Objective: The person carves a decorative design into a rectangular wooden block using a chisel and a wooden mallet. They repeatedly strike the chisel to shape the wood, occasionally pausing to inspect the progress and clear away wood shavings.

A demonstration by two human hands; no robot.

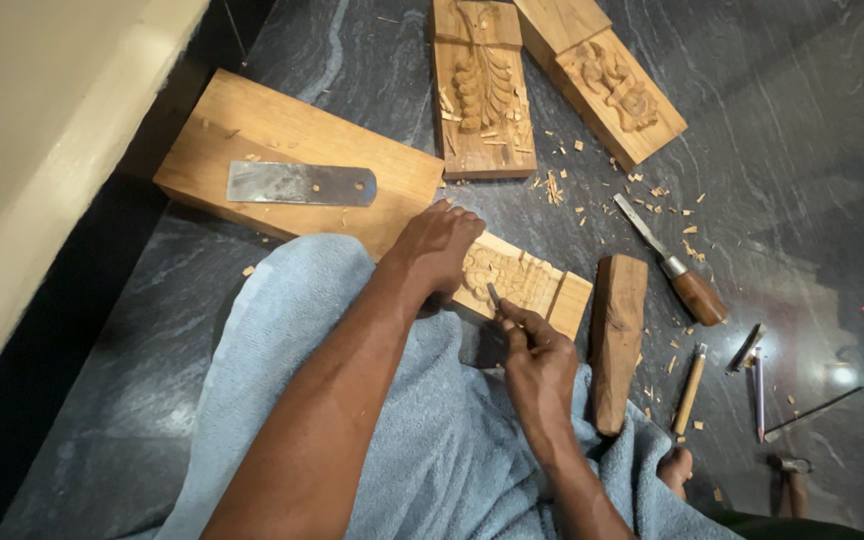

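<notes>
A carved wooden block point(527, 280) lies on the dark stone floor just past my lap, which is covered by a light blue towel point(422, 440). My left hand point(437, 248) presses down on the block's left end. My right hand point(537, 350) grips a small chisel point(494, 296), whose tip rests on the near edge of the carved relief. Most of the chisel's handle is hidden in my fist.
A wide plank point(292, 150) with a flat metal blade point(300, 184) lies at left. Two carved panels point(482, 90) point(617, 90) sit ahead. A wooden mallet block point(617, 335), a brown-handled chisel point(674, 268), smaller tools point(690, 388) and wood chips lie at right.
</notes>
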